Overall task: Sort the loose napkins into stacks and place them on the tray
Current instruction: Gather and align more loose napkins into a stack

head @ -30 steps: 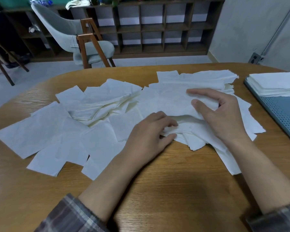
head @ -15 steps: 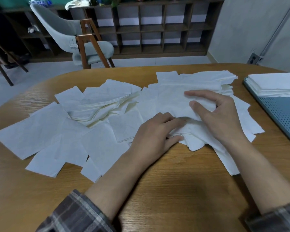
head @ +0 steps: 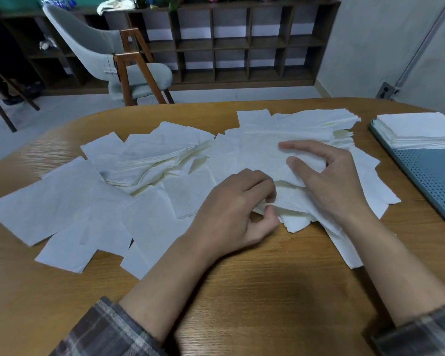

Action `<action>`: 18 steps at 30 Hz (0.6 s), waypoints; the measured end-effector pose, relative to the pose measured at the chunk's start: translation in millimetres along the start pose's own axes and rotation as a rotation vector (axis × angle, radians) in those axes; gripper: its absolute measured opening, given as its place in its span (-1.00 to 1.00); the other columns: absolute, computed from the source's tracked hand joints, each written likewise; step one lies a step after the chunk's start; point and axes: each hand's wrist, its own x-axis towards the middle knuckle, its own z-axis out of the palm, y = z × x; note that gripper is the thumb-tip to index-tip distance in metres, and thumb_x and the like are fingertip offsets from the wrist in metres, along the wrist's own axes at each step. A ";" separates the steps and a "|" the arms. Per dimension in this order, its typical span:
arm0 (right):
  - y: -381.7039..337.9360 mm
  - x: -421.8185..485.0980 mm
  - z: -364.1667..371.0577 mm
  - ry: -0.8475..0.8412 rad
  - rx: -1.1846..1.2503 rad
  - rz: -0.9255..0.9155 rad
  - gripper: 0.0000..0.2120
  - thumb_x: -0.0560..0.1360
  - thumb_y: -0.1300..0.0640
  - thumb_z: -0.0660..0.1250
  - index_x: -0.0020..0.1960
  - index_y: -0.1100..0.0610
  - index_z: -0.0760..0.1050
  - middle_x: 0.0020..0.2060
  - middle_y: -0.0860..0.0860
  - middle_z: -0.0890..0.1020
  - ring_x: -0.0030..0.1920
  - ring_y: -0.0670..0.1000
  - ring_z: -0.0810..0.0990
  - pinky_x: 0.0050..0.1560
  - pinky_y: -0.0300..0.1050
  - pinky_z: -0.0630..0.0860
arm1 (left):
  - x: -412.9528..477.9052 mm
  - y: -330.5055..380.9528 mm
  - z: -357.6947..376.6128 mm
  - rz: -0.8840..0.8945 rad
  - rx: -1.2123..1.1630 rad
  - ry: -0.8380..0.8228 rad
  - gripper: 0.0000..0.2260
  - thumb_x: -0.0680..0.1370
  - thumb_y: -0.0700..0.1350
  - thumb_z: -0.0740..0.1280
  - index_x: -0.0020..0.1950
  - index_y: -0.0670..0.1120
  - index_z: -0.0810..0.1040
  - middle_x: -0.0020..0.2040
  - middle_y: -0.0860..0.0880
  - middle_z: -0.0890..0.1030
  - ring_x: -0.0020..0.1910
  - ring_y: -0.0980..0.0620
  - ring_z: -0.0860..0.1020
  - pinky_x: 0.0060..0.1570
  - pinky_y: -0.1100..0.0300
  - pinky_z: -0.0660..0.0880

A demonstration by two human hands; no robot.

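Our left hand curls its fingers together, pinching edges of the loose napkins strewn on the surface under and left of them. Our right hand presses the pile with fingers spread apart. Right of them the tray bears a stack.

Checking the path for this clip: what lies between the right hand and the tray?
Head view: loose napkins spread past the right hand, then bare table up to the tray.
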 end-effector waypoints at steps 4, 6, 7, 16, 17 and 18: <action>0.7 0.0 0.6 0.007 -0.002 0.024 -0.72 0.61 0.30 0.39 0.16 -0.03 0.73 0.13 -0.29 0.72 0.27 -0.34 0.56 0.29 -0.48 0.39 | 0.5 7.9 -12.8 -0.160 -0.181 0.076 -0.94 0.47 -0.29 0.40 -0.11 -0.19 0.55 -0.06 0.03 0.70 -0.06 0.04 0.66 -0.08 0.07 0.56; -1.3 -1.0 0.2 -0.001 0.001 0.025 -0.72 0.61 0.29 0.39 0.16 -0.04 0.73 0.13 -0.29 0.72 0.28 -0.34 0.56 0.31 -0.45 0.40 | 2.6 11.4 -21.3 -0.330 -0.388 0.119 -0.95 0.47 -0.27 0.34 -0.15 -0.16 0.50 -0.09 0.02 0.73 -0.01 0.11 0.69 -0.07 0.17 0.57; -2.7 -1.3 0.1 -0.016 0.018 0.035 -0.73 0.62 0.28 0.39 0.15 -0.04 0.73 0.13 -0.29 0.72 0.28 -0.33 0.56 0.35 -0.40 0.41 | 4.2 11.4 -25.2 -0.407 -0.455 0.137 -0.96 0.48 -0.21 0.31 -0.16 -0.12 0.47 -0.15 0.04 0.71 -0.05 0.12 0.68 -0.12 0.17 0.54; -19.4 -7.0 2.5 -0.266 0.550 0.263 -0.51 0.66 -0.24 0.17 0.11 0.04 0.76 0.15 0.05 0.76 0.21 0.06 0.72 0.27 0.03 0.64 | 11.7 3.9 -37.5 -0.866 -0.682 0.326 -0.99 0.67 -0.18 0.34 0.07 -0.09 0.55 -0.39 0.06 0.59 -0.43 0.11 0.53 -0.37 0.30 0.43; -18.0 -7.8 3.7 -0.243 0.442 0.228 -0.69 0.66 -0.12 0.31 0.11 0.04 0.75 0.12 0.01 0.76 0.19 0.03 0.72 0.27 0.05 0.63 | 11.4 3.8 -37.4 -0.865 -0.701 0.324 -0.91 0.66 -0.18 0.37 0.15 -0.06 0.54 -0.29 0.02 0.68 -0.34 0.08 0.65 -0.33 0.27 0.50; -17.3 -7.4 3.7 -0.212 0.337 0.203 -0.83 0.64 0.01 0.40 0.11 0.02 0.74 0.09 -0.04 0.77 0.16 -0.02 0.73 0.23 0.01 0.63 | 11.3 3.6 -37.4 -0.849 -0.725 0.318 -0.82 0.65 -0.19 0.40 0.22 -0.03 0.51 -0.18 -0.01 0.74 -0.24 0.05 0.71 -0.29 0.24 0.55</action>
